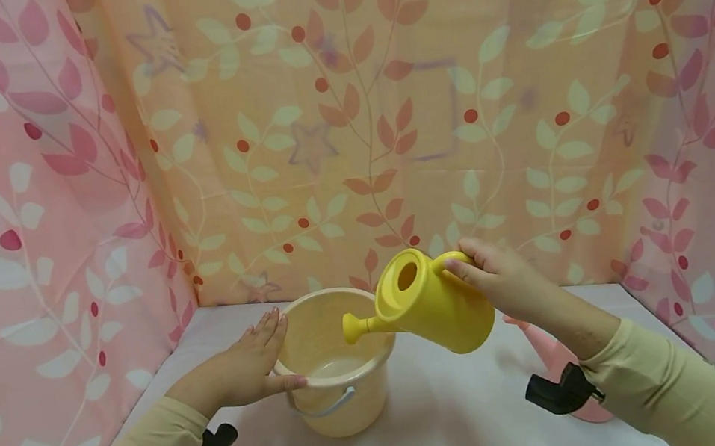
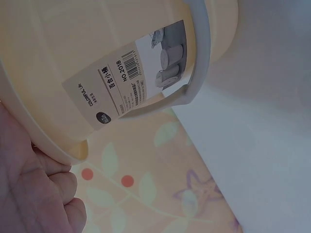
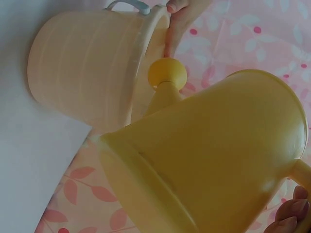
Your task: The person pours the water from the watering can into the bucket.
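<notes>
A cream plastic bucket [image 1: 347, 405] stands upright on the table, its grey-white handle [image 1: 330, 406] hanging down the front. My left hand [image 1: 250, 365] rests on the bucket's left rim with its fingers straight. In my right hand [image 1: 503, 279] I grip the handle of a yellow watering can [image 1: 441, 317]. The can is raised and tipped to the left, its spout rose [image 1: 354, 327] over the bucket's opening. In the left wrist view a printed label [image 2: 131, 73] shows on the bucket's side. The right wrist view shows the can's body [image 3: 209, 155] up close.
Behind my right forearm a pink bottle-like object [image 1: 554, 355] stands on the white table [image 1: 452, 429], partly hidden. Leaf-patterned cloth [image 1: 342, 104] hangs at the back and both sides. A black camera mount [image 1: 559, 390] sits at my right wrist.
</notes>
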The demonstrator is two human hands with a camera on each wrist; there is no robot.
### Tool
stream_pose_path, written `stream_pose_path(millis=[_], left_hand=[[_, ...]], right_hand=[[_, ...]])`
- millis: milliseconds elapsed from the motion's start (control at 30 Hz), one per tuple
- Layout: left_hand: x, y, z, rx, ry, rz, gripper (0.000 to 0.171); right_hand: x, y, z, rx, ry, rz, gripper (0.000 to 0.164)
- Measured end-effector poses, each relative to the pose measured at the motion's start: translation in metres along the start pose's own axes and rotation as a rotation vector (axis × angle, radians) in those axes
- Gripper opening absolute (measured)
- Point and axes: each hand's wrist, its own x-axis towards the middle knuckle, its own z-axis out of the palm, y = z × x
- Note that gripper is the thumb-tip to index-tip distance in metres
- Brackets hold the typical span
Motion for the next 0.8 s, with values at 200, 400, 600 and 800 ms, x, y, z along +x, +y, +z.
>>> stream_pose_path(millis=[200, 400, 600, 800], left_hand=[[0.0003, -0.0001, 0.0001, 0.004, -0.007, -0.004, 0.113], [0.0007, -0.0004, 0.0005, 0.011, -0.007, -0.004, 0.113], [-0.0003, 0.0011, -0.0002, 0.002, -0.006, -0.001, 0.112], [-0.0012, 0.0025, -0.0012, 0.001, -0.004, 0.003, 0.111]], right_hand=[[0.0002, -0.0001, 0.0003, 0.0, 0.002, 0.001, 0.029], [-0.0002, -0.0006, 0.0006, 0.005, -0.002, 0.007, 0.03], [0.0005, -0.0001, 0.0012, 0.006, -0.005, -0.01, 0.028], [0.0008, 0.0005, 0.0014, 0.003, -0.003, -0.018, 0.027]])
